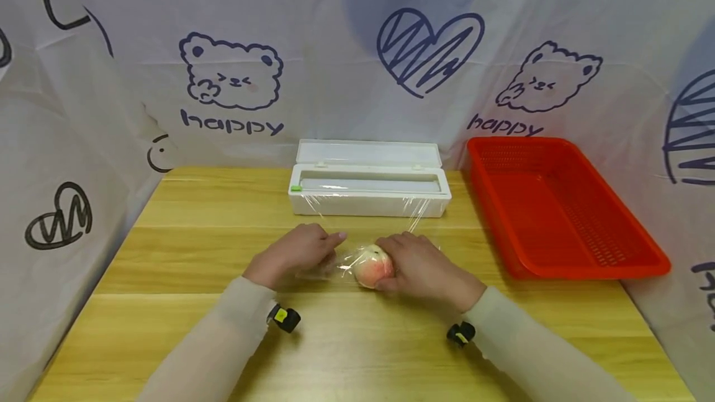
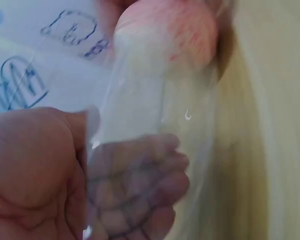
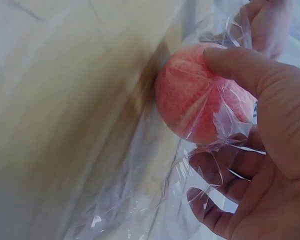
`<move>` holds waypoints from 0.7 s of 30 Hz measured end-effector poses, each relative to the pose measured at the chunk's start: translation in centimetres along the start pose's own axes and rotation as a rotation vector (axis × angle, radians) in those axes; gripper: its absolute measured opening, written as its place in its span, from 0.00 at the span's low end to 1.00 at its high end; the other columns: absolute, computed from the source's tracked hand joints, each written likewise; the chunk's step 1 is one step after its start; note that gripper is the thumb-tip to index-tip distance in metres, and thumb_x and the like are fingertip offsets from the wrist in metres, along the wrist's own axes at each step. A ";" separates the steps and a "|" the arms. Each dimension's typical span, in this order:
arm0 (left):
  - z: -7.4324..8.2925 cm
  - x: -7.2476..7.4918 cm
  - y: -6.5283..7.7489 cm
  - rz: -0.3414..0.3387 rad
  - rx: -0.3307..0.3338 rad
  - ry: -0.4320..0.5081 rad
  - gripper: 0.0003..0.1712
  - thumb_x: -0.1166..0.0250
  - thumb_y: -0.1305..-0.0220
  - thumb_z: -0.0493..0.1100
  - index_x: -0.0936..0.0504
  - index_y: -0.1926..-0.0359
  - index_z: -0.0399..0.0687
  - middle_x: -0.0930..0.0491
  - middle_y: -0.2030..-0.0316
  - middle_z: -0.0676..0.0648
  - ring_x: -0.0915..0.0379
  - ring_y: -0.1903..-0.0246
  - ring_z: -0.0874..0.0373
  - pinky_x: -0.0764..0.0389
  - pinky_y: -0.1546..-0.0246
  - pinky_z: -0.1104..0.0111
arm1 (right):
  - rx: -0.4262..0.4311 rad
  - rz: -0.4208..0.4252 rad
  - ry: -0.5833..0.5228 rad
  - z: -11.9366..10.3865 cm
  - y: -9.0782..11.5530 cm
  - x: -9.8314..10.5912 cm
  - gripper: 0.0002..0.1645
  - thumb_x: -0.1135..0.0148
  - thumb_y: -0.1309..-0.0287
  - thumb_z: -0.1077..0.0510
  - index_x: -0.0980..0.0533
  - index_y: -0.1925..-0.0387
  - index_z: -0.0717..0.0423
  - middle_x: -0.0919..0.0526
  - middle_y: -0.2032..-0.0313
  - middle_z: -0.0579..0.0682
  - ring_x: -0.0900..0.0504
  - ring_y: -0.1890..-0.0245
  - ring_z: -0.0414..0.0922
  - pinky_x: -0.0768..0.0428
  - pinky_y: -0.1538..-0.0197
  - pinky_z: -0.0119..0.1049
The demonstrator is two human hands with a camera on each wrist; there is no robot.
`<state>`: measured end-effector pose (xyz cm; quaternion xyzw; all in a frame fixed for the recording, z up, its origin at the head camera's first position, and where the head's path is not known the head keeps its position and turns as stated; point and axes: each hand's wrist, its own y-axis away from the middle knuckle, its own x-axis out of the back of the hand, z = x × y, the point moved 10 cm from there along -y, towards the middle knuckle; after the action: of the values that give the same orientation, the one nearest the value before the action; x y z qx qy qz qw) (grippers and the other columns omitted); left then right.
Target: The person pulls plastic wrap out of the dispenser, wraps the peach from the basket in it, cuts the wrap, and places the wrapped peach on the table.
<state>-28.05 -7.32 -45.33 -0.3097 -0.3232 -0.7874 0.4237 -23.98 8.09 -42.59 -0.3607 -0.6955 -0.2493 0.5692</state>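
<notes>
A pink and cream peach, partly covered in crinkled cling film, sits near the middle of the table. My right hand holds it from the right, thumb on its pink side and fingers beyond. On the left, my left hand is beside the peach, behind a clear flap of film. In the left wrist view its fingers show through the film, loosely bent, with the thumb at the film's edge. From the peach, film stretches back to a white cling film dispenser, whose lid stands raised.
A red plastic basket stands at the back right of the wooden table. Behind the table hangs a white cloth with printed bears and hearts. A small green piece is at the dispenser's left end.
</notes>
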 end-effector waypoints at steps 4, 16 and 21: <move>-0.9 2.8 0.8 0.153 0.030 -0.090 0.33 0.55 0.26 0.62 0.19 0.78 0.47 0.24 0.79 0.52 0.31 0.78 0.56 0.27 0.70 0.61 | 0.010 -0.025 0.006 0.3 -0.7 -0.1 0.41 0.33 0.55 0.31 0.25 0.45 0.51 0.21 0.53 0.47 0.26 0.53 0.45 0.26 0.50 0.46; 10.3 -0.2 4.5 0.449 -0.601 -0.462 0.33 0.29 0.45 0.58 0.25 0.41 0.52 0.22 0.48 0.50 0.34 0.43 0.51 0.32 0.42 0.52 | 0.013 -0.077 -0.050 1.3 -2.0 0.2 0.40 0.30 0.60 0.30 0.22 0.49 0.50 0.32 0.63 0.44 0.33 0.62 0.41 0.31 0.59 0.34; 9.3 -2.2 3.2 0.398 -0.555 -0.516 0.45 0.24 0.56 0.61 0.31 0.40 0.51 0.28 0.46 0.50 0.39 0.40 0.50 0.37 0.42 0.49 | -0.006 -0.113 -0.092 1.7 -2.5 -0.2 0.38 0.29 0.61 0.33 0.22 0.48 0.46 0.31 0.62 0.43 0.32 0.62 0.41 0.30 0.59 0.35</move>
<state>-22.26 -0.51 -40.63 -0.6551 -0.1286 -0.6442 0.3734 -26.95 7.78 -43.01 -0.3339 -0.7393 -0.2662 0.5206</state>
